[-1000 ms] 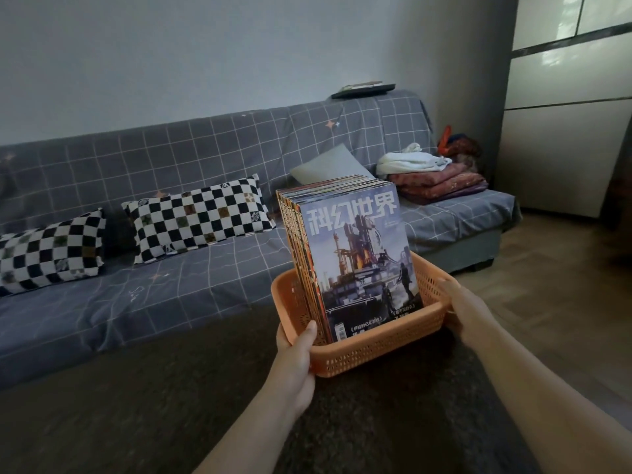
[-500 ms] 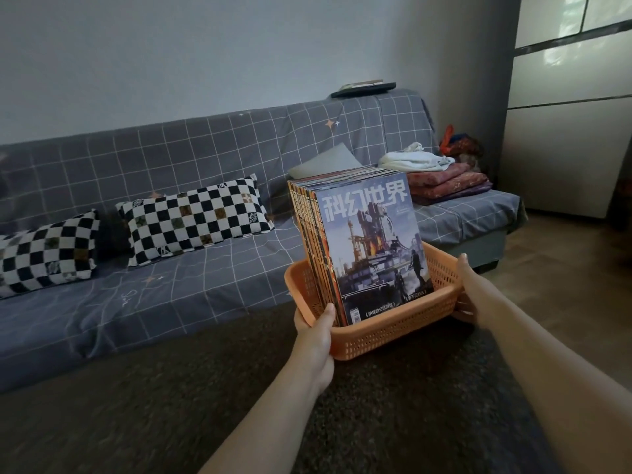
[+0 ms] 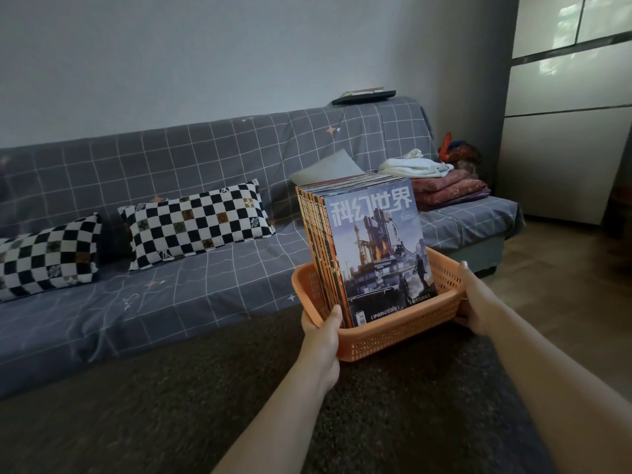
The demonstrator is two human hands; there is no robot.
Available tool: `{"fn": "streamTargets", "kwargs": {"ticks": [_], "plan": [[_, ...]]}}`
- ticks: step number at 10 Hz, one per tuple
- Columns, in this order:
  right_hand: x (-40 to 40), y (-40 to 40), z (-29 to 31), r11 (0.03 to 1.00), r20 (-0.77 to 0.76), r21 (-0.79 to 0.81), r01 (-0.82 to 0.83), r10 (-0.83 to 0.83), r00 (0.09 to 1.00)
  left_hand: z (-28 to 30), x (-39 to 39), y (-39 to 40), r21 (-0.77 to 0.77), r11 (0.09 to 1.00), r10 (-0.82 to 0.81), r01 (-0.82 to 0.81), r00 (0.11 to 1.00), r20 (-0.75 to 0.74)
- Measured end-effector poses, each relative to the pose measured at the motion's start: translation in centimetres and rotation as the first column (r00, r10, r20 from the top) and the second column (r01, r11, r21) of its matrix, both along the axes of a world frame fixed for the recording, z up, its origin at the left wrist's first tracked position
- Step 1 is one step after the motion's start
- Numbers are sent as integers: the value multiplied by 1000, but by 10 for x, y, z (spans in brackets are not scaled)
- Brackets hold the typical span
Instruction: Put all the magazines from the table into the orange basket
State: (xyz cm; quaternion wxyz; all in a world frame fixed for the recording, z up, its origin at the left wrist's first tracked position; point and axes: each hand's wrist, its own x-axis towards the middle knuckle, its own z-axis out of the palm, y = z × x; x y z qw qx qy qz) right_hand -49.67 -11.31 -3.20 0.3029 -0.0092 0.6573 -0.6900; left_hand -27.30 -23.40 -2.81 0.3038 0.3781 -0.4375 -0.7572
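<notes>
The orange basket (image 3: 393,333) is gripped at both ends: the left hand (image 3: 321,343) is closed over its near-left corner, the thumb laid over the rim beside the spines, and the right hand (image 3: 477,302) is clasped around its right end, the thumb resting on the rim while the other fingers are hidden behind the wall. Inside the basket a row of magazines (image 3: 372,254) is stood upright, spines to the left, the front cover showing a blue industrial scene under large white characters; their lower edges are concealed by the perforated wall, and the count cannot be made out. The basket is held above a dark carpet (image 3: 171,405), in front of a sofa (image 3: 205,165) draped in a grey grid-patterned cover. On the sofa two chequered cushions (image 3: 195,227) are propped, the left one cut off by the frame edge, and folded cloths (image 3: 444,189) are stacked at the right end.
</notes>
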Motion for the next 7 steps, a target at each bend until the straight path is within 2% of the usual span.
{"fn": "streamTargets", "kwargs": {"ticks": [3, 4, 7], "plan": [[17, 0, 2, 983, -83, 154, 102, -90, 993, 5, 22, 2, -85, 993, -69, 80, 989, 129], [30, 2, 6, 982, -146, 150, 111, -89, 985, 5, 37, 7, -179, 973, -109, 144, 975, 194], [84, 30, 25, 978, -187, 176, 115, -81, 979, 29, 80, 30, -197, 973, -63, 123, 956, 288]]}}
